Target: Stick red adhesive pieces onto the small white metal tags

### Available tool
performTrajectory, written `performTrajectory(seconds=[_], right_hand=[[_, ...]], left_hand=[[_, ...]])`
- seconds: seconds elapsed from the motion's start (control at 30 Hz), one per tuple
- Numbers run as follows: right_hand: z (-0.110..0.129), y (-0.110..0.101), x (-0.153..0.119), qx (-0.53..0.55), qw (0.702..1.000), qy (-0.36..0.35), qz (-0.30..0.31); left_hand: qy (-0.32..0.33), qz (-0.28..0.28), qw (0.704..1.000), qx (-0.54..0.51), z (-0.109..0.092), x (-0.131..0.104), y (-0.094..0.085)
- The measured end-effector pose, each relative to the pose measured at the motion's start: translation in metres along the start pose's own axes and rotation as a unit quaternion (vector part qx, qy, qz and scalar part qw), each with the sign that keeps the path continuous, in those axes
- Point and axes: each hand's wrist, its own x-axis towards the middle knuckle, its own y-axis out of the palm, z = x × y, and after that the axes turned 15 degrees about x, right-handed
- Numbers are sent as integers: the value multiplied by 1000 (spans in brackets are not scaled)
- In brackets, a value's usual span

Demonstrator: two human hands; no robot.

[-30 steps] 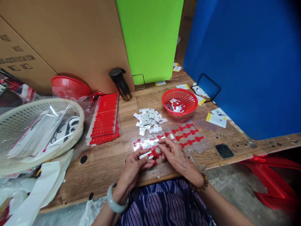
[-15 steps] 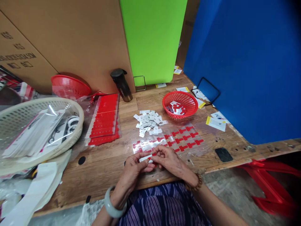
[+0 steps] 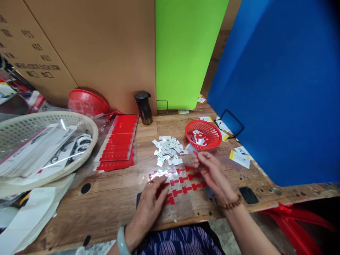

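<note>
My left hand lies on the left part of a clear sheet with rows of red T-shaped stickers, its fingers spread and holding nothing. Between the fingertips of my right hand is a small white card with a red sticker, slightly blurred, just in front of the red basket. A pile of small white cards lies behind the sheet. The red basket holds several cards with red stickers.
Red sticker sheets are stacked left of the pile, beside a large white basket of packed cards. A black bottle stands at the back. Green and blue panels rise behind, with wire stands.
My hands have parted. My right hand has carried the card toward the red basket, and my left hand has let go and come down on the sticker sheet. The view has shifted slightly.
</note>
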Motion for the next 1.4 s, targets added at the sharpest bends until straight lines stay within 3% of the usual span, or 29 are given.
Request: performTrajectory(seconds=[0.07, 0.1, 0.17, 0.2, 0.33, 0.5, 0.67, 0.8, 0.9, 0.97, 1.03, 1.1, 1.2, 1.3, 1.4], right_hand=[[8, 2, 14, 40, 997, -60, -10], [7, 2, 21, 0, 997, -74, -2], [-3, 2, 33, -195, 975, -103, 33], [-10, 3, 39, -329, 934, -126, 57], [-34, 10, 66, -476, 856, -174, 101], [-39, 23, 92, -573, 774, -205, 175], [-38, 25, 100, -610, 739, -206, 195], [-28, 30, 93, -602, 751, -220, 162], [-20, 34, 77, -579, 771, -209, 161], [-18, 36, 61, -525, 816, -152, 187], [-18, 36, 43, -426, 877, -51, 215], [-20, 36, 26, -326, 914, 52, 235], [-25, 36, 5, -254, 920, 141, 263], [-29, 34, -8, -233, 921, 167, 263], [-33, 29, -18, -243, 931, 141, 234]], left_hand=[[88, 2, 989, 120, 8, -1, 7], [123, 5, 978, 165, 12, 0, 12], [173, 7, 955, 240, 17, 1, 24], [187, 4, 945, 267, 18, 2, 29], [197, -11, 928, 315, 16, 5, 44], [187, -9, 928, 322, 14, 6, 48], [183, -17, 936, 300, 17, 7, 48], [181, -29, 956, 230, 14, 5, 42], [113, -49, 984, 126, 7, 7, 28], [22, -85, 996, 34, -2, 11, 15], [-44, -103, 990, -83, -10, 18, 1], [-99, -72, 969, -216, -18, 25, -9], [-144, 41, 919, -364, -24, 30, -18], [-160, 104, 895, -404, -24, 27, -19], [-174, 116, 891, -402, -21, 22, -15]])
